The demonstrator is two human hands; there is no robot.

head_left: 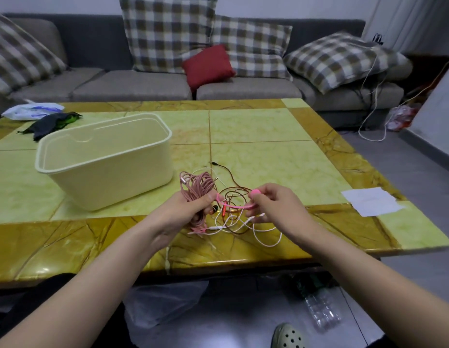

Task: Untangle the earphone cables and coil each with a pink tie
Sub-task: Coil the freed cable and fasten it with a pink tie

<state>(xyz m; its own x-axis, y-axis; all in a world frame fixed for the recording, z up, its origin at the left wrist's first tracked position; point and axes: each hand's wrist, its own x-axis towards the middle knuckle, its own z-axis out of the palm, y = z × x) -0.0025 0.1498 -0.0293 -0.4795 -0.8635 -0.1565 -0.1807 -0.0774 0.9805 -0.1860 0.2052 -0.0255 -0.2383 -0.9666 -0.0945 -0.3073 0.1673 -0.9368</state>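
My left hand grips a coiled bundle of pink earphone cable, held upright just above the table. A bright pink tie stretches from that bundle to my right hand, which pinches its far end between thumb and fingers. Under and between the hands lie a reddish-brown cable and a white cable, tangled together on the table; the brown one's black plug points away from me.
A cream plastic tub stands on the yellow-green table to the left of my hands. White paper lies at the right edge, dark cloth and a plastic bag at far left. A sofa with cushions is behind.
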